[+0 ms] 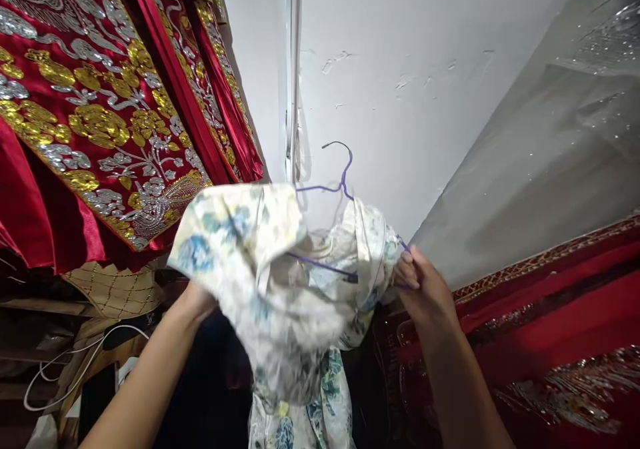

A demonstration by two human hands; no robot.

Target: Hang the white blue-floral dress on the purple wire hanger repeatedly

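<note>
A white garment [295,309] with blue, green and yellow flowers hangs in front of me, partly blurred. A purple hanger [345,171] runs inside it, with its hook standing free above the neckline. My right hand [419,281] is closed around the hanger's right end, close to the garment's right shoulder. At the other side, my left hand [199,300] reaches up beneath the left shoulder or sleeve. Cloth covers its fingers, so what they hold is hidden.
Red garments [115,109] with gold and silver embroidery hang at upper left. A white wall [390,75] with a vertical metal strip [294,69] stands ahead. Clear plastic [540,149] and red fabric [565,302] are at right. A white cable [85,349] lies at lower left.
</note>
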